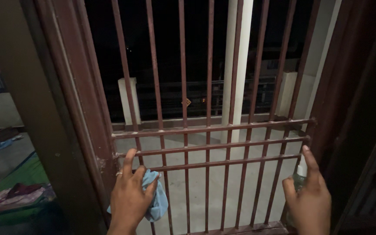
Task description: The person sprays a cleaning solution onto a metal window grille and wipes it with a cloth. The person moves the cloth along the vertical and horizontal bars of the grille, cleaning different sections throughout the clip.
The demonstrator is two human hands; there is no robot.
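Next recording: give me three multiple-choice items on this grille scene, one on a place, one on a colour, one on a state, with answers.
1. Where is the left hand?
A. at the lower left of the reddish-brown metal bar grille
B. on the white pillar
C. on the green mat

2. What colour is the crumpled cloth in that hand?
A. red
B. light blue
C. black

3. How does the right hand stand?
A. empty, flat
B. closed around a small clear spray bottle, forefinger raised
C. gripping a crossbar

Answers: 1 A, the fingers reach a low crossbar by the frame; 2 B, pale blue shows between the fingers; 3 B, the bottle's white top shows beside the forefinger.
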